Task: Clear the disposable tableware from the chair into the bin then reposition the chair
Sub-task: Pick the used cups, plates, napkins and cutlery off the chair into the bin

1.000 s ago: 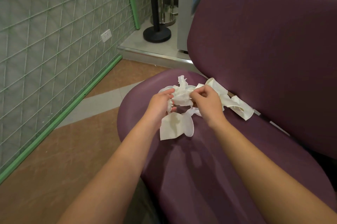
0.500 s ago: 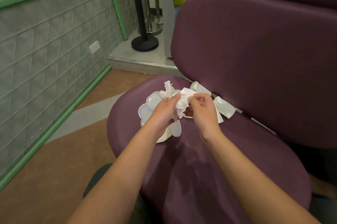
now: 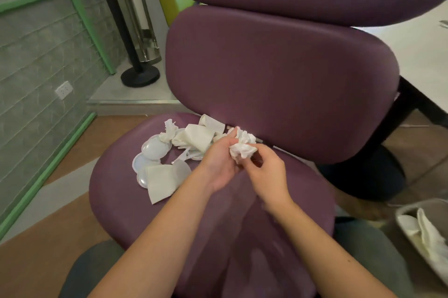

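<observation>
A crumpled napkin (image 3: 243, 147) is being held above the purple chair (image 3: 266, 213), close to the backrest, pinched between the curled fingers of the left hand (image 3: 221, 164) and the right hand (image 3: 264, 171). To the left of the hands, the remaining pile is lying on the seat: round plastic lids (image 3: 155, 150), a flat napkin (image 3: 161, 182) and folded paper cups (image 3: 201, 136). At the lower right, the bin (image 3: 402, 219) is being shown with white paper already lying inside it.

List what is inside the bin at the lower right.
Crumpled white napkins lie inside the bin. The frame edge cuts off most of the bin, and anything beneath them is covered.
</observation>
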### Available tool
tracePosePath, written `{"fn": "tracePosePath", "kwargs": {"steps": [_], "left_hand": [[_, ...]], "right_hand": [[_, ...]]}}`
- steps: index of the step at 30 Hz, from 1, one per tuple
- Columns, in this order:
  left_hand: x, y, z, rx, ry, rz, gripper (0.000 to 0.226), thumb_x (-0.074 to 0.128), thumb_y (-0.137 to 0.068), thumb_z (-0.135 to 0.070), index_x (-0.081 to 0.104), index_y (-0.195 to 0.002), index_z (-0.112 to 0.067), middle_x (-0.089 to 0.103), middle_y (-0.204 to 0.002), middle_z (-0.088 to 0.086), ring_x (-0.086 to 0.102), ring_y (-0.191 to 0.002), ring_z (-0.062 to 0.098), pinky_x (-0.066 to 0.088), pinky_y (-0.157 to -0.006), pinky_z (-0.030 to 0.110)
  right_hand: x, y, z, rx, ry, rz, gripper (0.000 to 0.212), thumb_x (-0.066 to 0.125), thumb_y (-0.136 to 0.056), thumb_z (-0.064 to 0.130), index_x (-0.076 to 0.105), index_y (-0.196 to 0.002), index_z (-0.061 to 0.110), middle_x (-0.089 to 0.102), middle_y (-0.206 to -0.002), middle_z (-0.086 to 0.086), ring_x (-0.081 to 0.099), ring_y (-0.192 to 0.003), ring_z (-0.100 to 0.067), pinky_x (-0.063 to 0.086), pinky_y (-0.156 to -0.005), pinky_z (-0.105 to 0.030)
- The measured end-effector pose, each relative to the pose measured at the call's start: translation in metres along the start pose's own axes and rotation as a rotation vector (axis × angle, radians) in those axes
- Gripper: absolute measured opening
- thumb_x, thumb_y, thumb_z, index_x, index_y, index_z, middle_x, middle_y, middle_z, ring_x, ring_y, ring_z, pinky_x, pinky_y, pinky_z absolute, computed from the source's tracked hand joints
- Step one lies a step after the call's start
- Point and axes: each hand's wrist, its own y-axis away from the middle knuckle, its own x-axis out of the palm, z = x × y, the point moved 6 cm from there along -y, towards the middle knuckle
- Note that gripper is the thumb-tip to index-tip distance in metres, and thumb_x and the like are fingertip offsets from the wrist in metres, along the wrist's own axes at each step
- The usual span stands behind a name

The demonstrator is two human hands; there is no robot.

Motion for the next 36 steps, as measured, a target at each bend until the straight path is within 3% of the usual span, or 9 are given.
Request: {"fn": "tracePosePath", "kwargs": {"steps": [3,6,10,15,20,24,29,32,36], "left_hand": [[0.043,-0.005,0.023,-0.058,-0.079,0.121,0.03,0.044,-0.097,-0.02,0.057,-0.124,-0.02,0.062,-0.121,0.01,0.059,-0.105,0.024,0.046,-0.093,0.037],[0.078,-0.009,0.045,-0.09,-0.237,0.195,0.026,0.052,-0.097,-0.028,0.067,-0.115,-0.014,0.068,-0.108,0.006,0.065,-0.092,0.015,0.053,-0.083,0.028],[0.127,-0.022,0.088,-0.08,-0.48,0.258,0.03,0.049,-0.101,-0.027,0.065,-0.121,-0.011,0.07,-0.104,-0.001,0.062,-0.09,0.007,0.048,-0.073,0.014],[0.184,-0.047,0.14,-0.073,-0.556,0.262,0.029,0.055,-0.098,-0.014,0.063,-0.124,-0.005,0.068,-0.11,0.01,0.063,-0.09,0.011,0.052,-0.071,0.013],[0.233,-0.067,0.203,-0.19,-0.499,0.247,0.029,0.062,-0.094,-0.013,0.064,-0.121,-0.003,0.072,-0.103,0.012,0.069,-0.083,0.015,0.057,-0.074,0.02],[0.257,-0.071,0.248,-0.304,-0.512,0.224,0.028,0.063,-0.093,-0.014,0.067,-0.116,0.002,0.071,-0.088,0.009,0.066,-0.079,0.015,0.056,-0.073,0.022],[0.273,-0.082,0.284,-0.375,-0.62,0.244,0.028,0.064,-0.093,-0.019,0.067,-0.116,-0.003,0.069,-0.109,0.014,0.063,-0.094,0.018,0.056,-0.073,0.019],[0.277,-0.096,0.294,-0.263,-0.899,0.276,0.03,0.06,-0.095,-0.026,0.065,-0.12,-0.01,0.067,-0.106,0.006,0.06,-0.09,0.014,0.052,-0.071,0.02],[0.267,-0.129,0.308,-0.059,-1.441,0.191,0.049,0.066,-0.088,-0.039,0.051,-0.133,-0.029,0.046,-0.136,0.005,0.047,-0.126,0.027,0.041,-0.103,0.038]], "right_hand": [[-0.049,0.003,-0.022,0.134,-0.076,-0.071,0.013,0.064,-0.087,0.012,0.067,-0.097,0.021,0.071,-0.091,0.004,0.066,-0.089,-0.016,0.053,-0.082,-0.04],[-0.098,0.008,-0.037,0.175,-0.18,-0.149,0.021,0.061,-0.089,0.006,0.059,-0.098,0.024,0.069,-0.096,0.001,0.065,-0.093,-0.017,0.054,-0.084,-0.041],[-0.169,0.02,-0.056,0.204,-0.146,-0.318,0.012,0.058,-0.088,0.008,0.061,-0.085,0.02,0.063,-0.081,-0.005,0.057,-0.073,-0.013,0.047,-0.068,-0.034],[-0.242,0.045,-0.078,0.187,0.008,-0.497,0.031,0.061,-0.085,0.005,0.07,-0.09,0.034,0.059,-0.097,0.004,0.062,-0.089,-0.014,0.054,-0.082,-0.036],[-0.295,0.074,-0.102,0.161,0.165,-0.549,0.027,0.058,-0.088,0.015,0.068,-0.111,0.023,0.056,-0.114,0.004,0.056,-0.104,-0.007,0.05,-0.09,-0.026],[-0.318,0.091,-0.13,0.18,0.305,-0.565,0.036,0.072,-0.083,0.011,0.063,-0.117,0.014,0.043,-0.118,0.003,0.049,-0.099,0.004,0.036,-0.085,-0.001],[-0.352,0.102,-0.169,0.267,0.435,-0.587,0.024,0.072,-0.084,0.019,0.061,-0.105,0.019,0.055,-0.097,0.008,0.055,-0.089,-0.011,0.041,-0.079,-0.02],[-0.368,0.106,-0.188,0.327,0.476,-0.596,0.018,0.071,-0.084,0.023,0.06,-0.097,0.022,0.06,-0.092,0.011,0.052,-0.089,-0.008,0.039,-0.073,-0.022],[-0.397,0.106,-0.209,0.441,0.545,-0.643,0.013,0.07,-0.085,0.021,0.063,-0.095,0.017,0.057,-0.097,0.005,0.05,-0.094,-0.013,0.038,-0.078,-0.024]]}}
